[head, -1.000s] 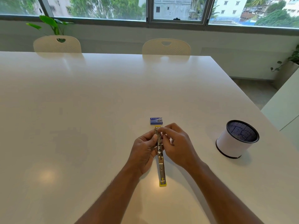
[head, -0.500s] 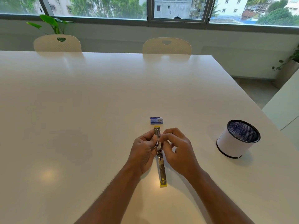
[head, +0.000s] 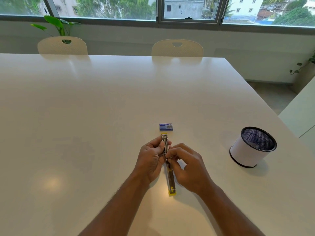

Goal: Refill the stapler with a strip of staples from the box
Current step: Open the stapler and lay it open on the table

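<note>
- Metal and yellow, the stapler [head: 170, 181] is lying flat open on the table [head: 85, 116], near the middle.
- It is looking hard, thin and light; holding its long sides is safest.
- Left hand [head: 151, 160] is gripping its far end.
- Right hand [head: 189, 166] is pinching a tiny part at its middle.
- Blue box [head: 166, 127] is sitting just past it, looking light.

This looks like an office meeting room: a long, glossy white table [head: 102, 108] has two matching cream chairs [head: 62, 46] pushed in along its far side. A wide strip of windows [head: 189, 9] looks out over trees and apartment blocks, potted plants [head: 56, 25] stand near the wall, and a mesh pen holder [head: 252, 147], a stapler [head: 170, 178] and a staple box [head: 166, 127] sit on the table.
</note>
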Demonstrator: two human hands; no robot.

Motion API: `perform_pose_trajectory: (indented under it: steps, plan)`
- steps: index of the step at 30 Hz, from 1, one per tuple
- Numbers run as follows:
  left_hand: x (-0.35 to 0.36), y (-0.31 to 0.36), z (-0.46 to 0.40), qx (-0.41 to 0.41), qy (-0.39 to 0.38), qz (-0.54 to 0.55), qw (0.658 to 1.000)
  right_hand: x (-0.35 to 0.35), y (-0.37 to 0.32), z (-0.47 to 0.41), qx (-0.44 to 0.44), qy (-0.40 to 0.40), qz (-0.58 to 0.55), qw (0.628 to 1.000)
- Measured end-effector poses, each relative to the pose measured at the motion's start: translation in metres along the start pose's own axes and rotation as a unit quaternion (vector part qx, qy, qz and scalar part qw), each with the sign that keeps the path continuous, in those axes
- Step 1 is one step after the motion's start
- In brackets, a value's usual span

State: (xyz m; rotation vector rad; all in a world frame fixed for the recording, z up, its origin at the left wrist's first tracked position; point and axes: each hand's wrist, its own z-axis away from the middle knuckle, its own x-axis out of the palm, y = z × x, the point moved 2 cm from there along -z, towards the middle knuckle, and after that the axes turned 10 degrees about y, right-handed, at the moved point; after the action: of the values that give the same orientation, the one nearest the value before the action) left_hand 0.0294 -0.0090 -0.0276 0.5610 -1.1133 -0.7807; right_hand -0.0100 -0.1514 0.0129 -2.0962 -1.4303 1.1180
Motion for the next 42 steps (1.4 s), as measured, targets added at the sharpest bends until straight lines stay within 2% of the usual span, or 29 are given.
perform_pose_trajectory:
  steps: [6,13,19,22,25,27,30,32,34,38,42]
  plan:
    - [0.005,0.003,0.006,0.002,-0.001,-0.002,1.0,-0.003,0.001,-0.001,-0.003,0.036,-0.011,0.999]
    - [0.009,0.001,0.018,0.006,-0.055,-0.042,0.998,-0.007,0.009,-0.003,0.071,0.12,-0.019,0.99]
    - [0.003,0.006,0.018,0.023,0.007,-0.083,0.996,-0.007,0.008,-0.004,0.084,0.074,-0.028,0.993]
    - [0.005,0.016,0.018,0.046,0.027,-0.15,0.987,-0.007,0.008,-0.004,0.154,0.075,-0.049,0.984]
    - [0.012,0.026,0.019,0.095,0.028,-0.282,0.954,-0.002,0.011,-0.004,0.316,0.107,-0.119,0.935]
    - [0.018,0.033,0.021,0.116,0.024,-0.339,0.933,0.003,0.012,-0.004,0.416,0.122,-0.227,0.872]
    - [0.027,0.039,0.024,0.136,0.011,-0.413,0.9,0.005,0.009,-0.005,0.493,0.112,-0.396,0.767]
    - [0.032,0.041,0.026,0.153,0.01,-0.466,0.871,0.004,0.005,-0.005,0.518,0.097,-0.447,0.723]
    - [0.037,0.043,0.03,0.177,0.013,-0.514,0.839,0.006,0.004,-0.005,0.531,0.09,-0.474,0.696]
    - [0.046,0.048,0.037,0.221,0.006,-0.606,0.764,0.009,0.003,-0.005,0.541,0.095,-0.499,0.67]
    - [0.053,0.051,0.044,0.222,-0.011,-0.643,0.733,0.011,0.005,-0.005,0.542,0.102,-0.521,0.651]
